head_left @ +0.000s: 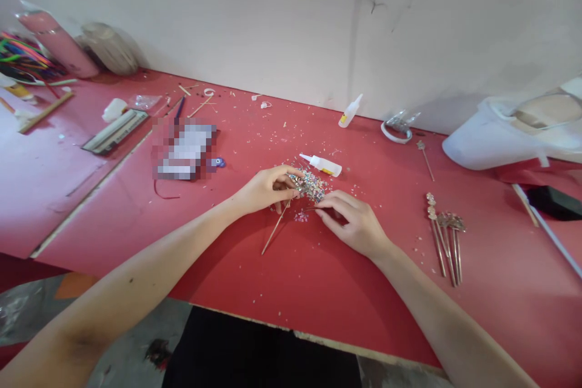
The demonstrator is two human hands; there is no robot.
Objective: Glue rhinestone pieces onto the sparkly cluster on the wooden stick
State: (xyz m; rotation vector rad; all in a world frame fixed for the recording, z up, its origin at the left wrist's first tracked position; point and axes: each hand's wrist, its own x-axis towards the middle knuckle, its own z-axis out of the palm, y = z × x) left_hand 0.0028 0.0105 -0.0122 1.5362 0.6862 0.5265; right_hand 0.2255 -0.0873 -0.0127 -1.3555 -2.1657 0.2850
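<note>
My left hand (266, 189) is closed around the decorated head of a hair stick (273, 231). Its thin gold shaft slants down toward me, while the head is mostly behind my fingers. My right hand (352, 218) pinches a thin dark stick-like tool (310, 209), its tip pointing left toward the hair stick. Between and behind both hands lies a pile of small glittering rhinestones (313, 185), with a few loose ones in front. Just beyond the pile, a white glue bottle (326, 165) with a yellow label lies on its side.
Several finished-looking gold hair sticks (448, 242) lie to the right, another (426, 160) farther back. A second glue bottle (350, 112) stands by the wall. A white bucket (486, 133) is at the far right. On the left are a pixelated phone-like object (187, 151) and a pink flask (61, 42).
</note>
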